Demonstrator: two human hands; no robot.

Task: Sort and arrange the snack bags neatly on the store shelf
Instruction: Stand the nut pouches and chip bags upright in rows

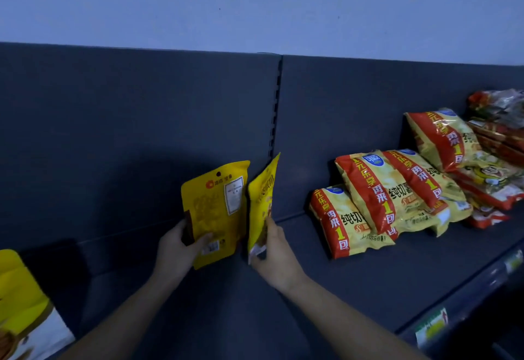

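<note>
My left hand (177, 249) grips the lower left edge of a yellow snack pouch (218, 212), held upright with its back label facing me. My right hand (273, 257) pinches the bottom of a second yellow pouch (262, 201), turned edge-on just to the right of the first. Both pouches hang above the dark shelf board (326, 288), close to the back panel. To the right, several red-and-yellow chip bags (382, 198) lie leaning in a row on the shelf.
A mixed pile of red and clear snack packs (499, 132) sits at the far right. Another yellow-and-white bag (22, 308) shows at the bottom left corner. Price tags (431, 328) line the shelf's front rail. A slotted upright (276, 104) splits the back panel.
</note>
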